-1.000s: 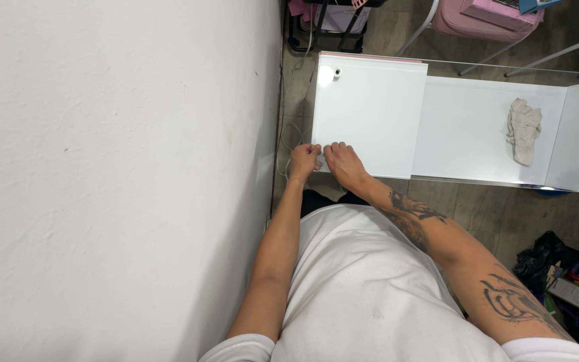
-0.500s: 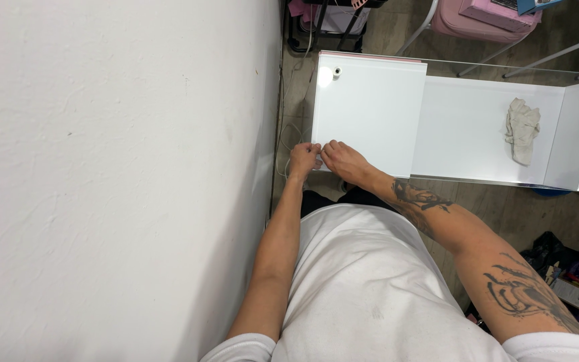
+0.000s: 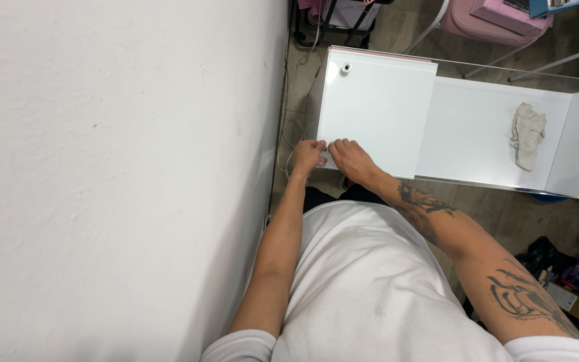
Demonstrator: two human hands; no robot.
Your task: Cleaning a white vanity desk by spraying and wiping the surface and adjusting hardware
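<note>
A white cabinet (image 3: 490, 134) lies below me, with a glossy white door panel (image 3: 376, 107) on its left part. Both hands meet at the panel's near left corner. My left hand (image 3: 308, 155) pinches at that corner with fingers curled. My right hand (image 3: 348, 159) rests beside it, fingers bent on the panel's edge. What the fingertips hold is too small to tell. A small round fitting (image 3: 346, 68) sits near the panel's far left corner.
A white wall (image 3: 122, 174) fills the left side. A crumpled pale rag (image 3: 527, 134) lies inside the cabinet. A white cable (image 3: 289, 144) runs along the floor by the wall. Pink furniture (image 3: 497, 17) stands at the far edge, and clutter (image 3: 571, 268) lies at right.
Both hands stay at the panel's near left corner with only slight finger shifts. My right forearm has turned a little.
</note>
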